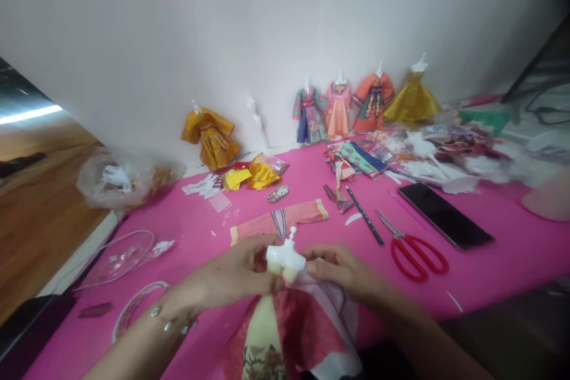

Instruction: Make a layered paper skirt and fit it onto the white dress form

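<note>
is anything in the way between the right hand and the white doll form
No, nothing visible: the right hand is right beside the white doll form, and the left hand holds it from the opposite side.

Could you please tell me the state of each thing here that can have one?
Held doll form: upright, gripped by the left hand, shoulders bare
Phone: lying flat, screen dark
Scissors: lying flat; blade opening hard to tell
Pencil: lying flat
Pink jacket: spread flat, sleeves outstretched
Unclothed doll form: near-upright by the wall
</note>
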Motion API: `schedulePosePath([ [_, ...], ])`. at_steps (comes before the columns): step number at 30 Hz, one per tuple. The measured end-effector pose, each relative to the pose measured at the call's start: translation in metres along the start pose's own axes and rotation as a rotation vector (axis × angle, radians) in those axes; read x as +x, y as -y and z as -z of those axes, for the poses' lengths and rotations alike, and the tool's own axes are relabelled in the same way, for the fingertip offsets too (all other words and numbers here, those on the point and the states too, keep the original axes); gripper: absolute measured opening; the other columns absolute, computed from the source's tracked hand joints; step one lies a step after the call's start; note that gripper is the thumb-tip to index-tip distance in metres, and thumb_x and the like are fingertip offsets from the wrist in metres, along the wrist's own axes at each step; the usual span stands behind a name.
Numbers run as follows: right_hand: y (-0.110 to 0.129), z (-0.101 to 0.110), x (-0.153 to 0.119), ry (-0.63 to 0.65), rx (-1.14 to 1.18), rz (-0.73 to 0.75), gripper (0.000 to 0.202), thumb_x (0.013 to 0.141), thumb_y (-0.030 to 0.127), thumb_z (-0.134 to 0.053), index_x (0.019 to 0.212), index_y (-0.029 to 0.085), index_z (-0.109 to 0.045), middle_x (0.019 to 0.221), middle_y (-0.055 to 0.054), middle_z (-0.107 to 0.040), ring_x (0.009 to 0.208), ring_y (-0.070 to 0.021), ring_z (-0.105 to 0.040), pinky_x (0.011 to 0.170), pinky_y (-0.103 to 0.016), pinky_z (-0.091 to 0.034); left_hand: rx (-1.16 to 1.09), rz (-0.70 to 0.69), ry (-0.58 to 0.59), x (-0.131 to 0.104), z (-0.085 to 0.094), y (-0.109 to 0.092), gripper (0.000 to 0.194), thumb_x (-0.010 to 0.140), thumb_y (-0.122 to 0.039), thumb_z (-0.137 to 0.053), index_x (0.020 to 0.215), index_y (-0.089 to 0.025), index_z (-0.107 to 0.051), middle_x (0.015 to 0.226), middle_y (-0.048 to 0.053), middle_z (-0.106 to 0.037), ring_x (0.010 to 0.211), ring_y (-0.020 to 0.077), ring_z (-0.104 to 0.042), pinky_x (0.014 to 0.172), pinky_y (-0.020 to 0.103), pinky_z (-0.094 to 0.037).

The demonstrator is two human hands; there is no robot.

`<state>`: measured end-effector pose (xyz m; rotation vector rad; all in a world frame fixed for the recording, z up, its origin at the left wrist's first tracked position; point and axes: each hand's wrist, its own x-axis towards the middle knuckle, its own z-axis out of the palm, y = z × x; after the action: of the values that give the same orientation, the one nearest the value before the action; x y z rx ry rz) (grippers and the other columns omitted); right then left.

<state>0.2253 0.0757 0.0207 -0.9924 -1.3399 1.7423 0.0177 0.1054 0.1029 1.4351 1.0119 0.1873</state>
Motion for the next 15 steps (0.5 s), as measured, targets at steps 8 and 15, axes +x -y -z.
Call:
schedulePosePath([
  [8,-0.006,-0.001,-0.001,0.046,0.064,-0.060,0.040,0.063,0.034,-0.087,0.091,0.015,-0.067,0.076,0.001,-0.066,0.068,-0.0144,-0.058,0.063,-0.024,-0.041,-0.077,-0.012,0.027,0.000,0.002,0.002,0.025,0.070,-0.020,-0.074,0.090,-0.017,-0.060,0.080,-0.003,-0.061,0.080,0.0180,-0.058,0.076,0.030,-0.043],
  [15,0.014,-0.011,-0.012,-0.221,-0.402,0.375,0.017,0.076,0.024,-0.074,0.088,0.021,-0.063,0.093,-0.003,-0.060,0.088,-0.0196,-0.057,0.076,-0.030,-0.044,-0.103,0.018,-0.040,-0.003,0.003,0.005,0.027,0.068,-0.025,-0.076,0.088,-0.017,-0.059,0.079,-0.003,-0.062,0.077,0.0153,-0.057,0.073,0.028,-0.041],
])
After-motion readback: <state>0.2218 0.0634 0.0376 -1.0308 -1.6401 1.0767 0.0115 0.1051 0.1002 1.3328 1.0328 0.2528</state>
